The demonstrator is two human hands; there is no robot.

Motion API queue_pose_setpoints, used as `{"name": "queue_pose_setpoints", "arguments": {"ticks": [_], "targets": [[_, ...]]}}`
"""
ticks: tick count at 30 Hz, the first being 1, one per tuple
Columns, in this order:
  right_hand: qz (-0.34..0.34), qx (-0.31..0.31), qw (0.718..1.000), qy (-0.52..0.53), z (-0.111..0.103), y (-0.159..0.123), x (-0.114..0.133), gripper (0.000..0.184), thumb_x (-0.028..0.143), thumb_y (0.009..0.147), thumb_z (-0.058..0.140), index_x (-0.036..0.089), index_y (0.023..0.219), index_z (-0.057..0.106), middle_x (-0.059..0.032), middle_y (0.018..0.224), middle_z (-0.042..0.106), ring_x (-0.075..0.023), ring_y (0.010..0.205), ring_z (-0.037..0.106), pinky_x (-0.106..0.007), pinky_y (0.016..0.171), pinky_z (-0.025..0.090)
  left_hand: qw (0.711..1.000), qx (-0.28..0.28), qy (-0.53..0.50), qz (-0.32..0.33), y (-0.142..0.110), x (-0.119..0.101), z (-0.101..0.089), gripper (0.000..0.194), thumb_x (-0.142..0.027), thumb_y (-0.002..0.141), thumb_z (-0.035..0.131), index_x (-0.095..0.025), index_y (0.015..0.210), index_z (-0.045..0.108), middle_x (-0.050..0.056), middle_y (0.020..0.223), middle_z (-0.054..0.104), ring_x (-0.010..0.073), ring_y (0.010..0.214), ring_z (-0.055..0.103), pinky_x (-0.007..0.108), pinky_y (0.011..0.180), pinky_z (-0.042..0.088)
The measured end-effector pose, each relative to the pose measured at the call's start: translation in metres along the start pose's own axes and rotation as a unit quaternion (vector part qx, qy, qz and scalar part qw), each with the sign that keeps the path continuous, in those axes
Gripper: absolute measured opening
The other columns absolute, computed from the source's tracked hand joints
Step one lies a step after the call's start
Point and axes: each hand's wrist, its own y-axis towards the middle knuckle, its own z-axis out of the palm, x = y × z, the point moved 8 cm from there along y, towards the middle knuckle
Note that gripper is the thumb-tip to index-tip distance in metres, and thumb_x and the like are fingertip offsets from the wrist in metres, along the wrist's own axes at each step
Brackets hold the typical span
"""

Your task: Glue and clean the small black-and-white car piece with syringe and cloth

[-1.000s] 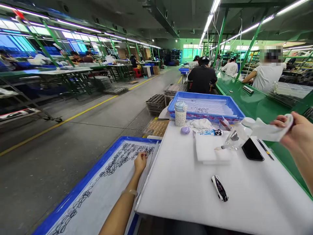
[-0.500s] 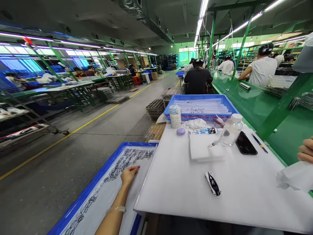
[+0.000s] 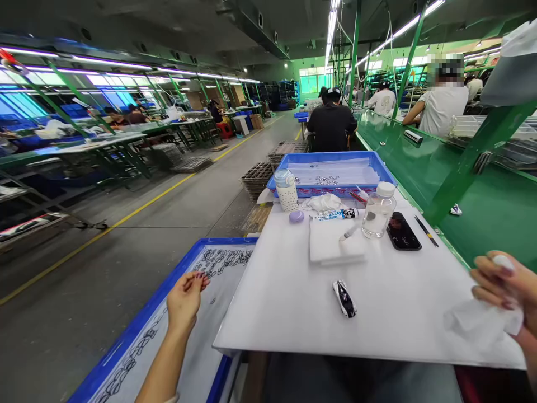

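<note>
Our right grip [image 3: 501,285] is closed on a white cloth [image 3: 482,324], which sits just above the worktop [image 3: 398,330]. Our left grip [image 3: 184,296] is pinched; can't tell if it's holding anything. Below it: a blue tray [image 3: 140,313] of dark loops [image 3: 222,262].

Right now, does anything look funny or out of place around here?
Yes, a little. A small black-and-white toy car lies by itself on the white table, which looks odd at a workbench. A small white scrap also sits alone on the green bench, though it is too small to tell what it is.
</note>
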Motion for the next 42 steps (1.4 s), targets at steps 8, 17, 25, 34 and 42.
{"name": "queue_pose_setpoints", "arguments": {"ticks": [8, 17, 25, 34, 42], "targets": [[0.252, 0.452, 0.850, 0.101, 0.181, -0.128, -0.057, 0.045, 0.061, 0.085, 0.063, 0.018, 0.085, 0.050, 0.0021, 0.061, 0.053, -0.0014, 0.040, 0.027, -0.018, 0.038, 0.014, 0.883, 0.240, -0.172, 0.364, -0.173, -0.240, 0.080, 0.013, -0.022, 0.092, 0.058, -0.025, 0.083, 0.067, 0.000, 0.071, 0.070, 0.0158, 0.064, 0.067, 0.026, 0.059, 0.056], [0.357, 0.369, 0.823, 0.241, 0.192, -0.151, -0.075, 0.041, 0.052, 0.083, 0.068, 0.016, 0.077, 0.049, 0.0035, 0.057, 0.054, -0.0003, 0.037, 0.029, -0.017, 0.037, 0.015, 0.804, 0.307, -0.303, 0.409, -0.223, -0.279, 0.118, 0.016, -0.014, 0.086, 0.069, -0.026, 0.096, 0.073, 0.004, 0.080, 0.073, 0.0150, 0.069, 0.068, 0.025, 0.062, 0.058], [0.330, 0.302, 0.846, 0.290, 0.207, -0.149, -0.078, 0.041, 0.048, 0.080, 0.072, 0.017, 0.075, 0.046, 0.0074, 0.053, 0.048, 0.0004, 0.036, 0.026, -0.015, 0.038, 0.018, 0.841, 0.293, -0.432, 0.142, -0.223, -0.239, 0.142, 0.013, -0.027, 0.082, 0.076, -0.025, 0.095, 0.076, 0.005, 0.083, 0.071, 0.0169, 0.078, 0.066, 0.027, 0.070, 0.056], [0.193, 0.273, 0.934, 0.127, 0.194, -0.133, -0.066, 0.034, 0.047, 0.089, 0.064, 0.017, 0.076, 0.055, 0.0047, 0.059, 0.047, -0.0042, 0.046, 0.037, -0.016, 0.042, 0.027, 0.745, 0.322, -0.562, -0.162, -0.233, -0.211, 0.173, 0.022, -0.041, 0.072, 0.083, -0.021, 0.081, 0.079, 0.004, 0.084, 0.071, 0.0128, 0.080, 0.064, 0.022, 0.077, 0.052], [-0.263, 0.184, 0.945, -0.071, 0.178, -0.116, -0.002, 0.020, 0.011, 0.090, 0.058, 0.021, 0.102, 0.071, -0.0020, 0.077, 0.062, -0.0107, 0.063, 0.059, -0.020, 0.054, 0.048, 0.679, 0.327, -0.606, -0.254, -0.236, -0.205, 0.179, 0.029, -0.040, 0.055, 0.093, -0.020, 0.069, 0.078, 0.002, 0.063, 0.071, 0.0077, 0.056, 0.062, 0.016, 0.058, 0.052]]}}
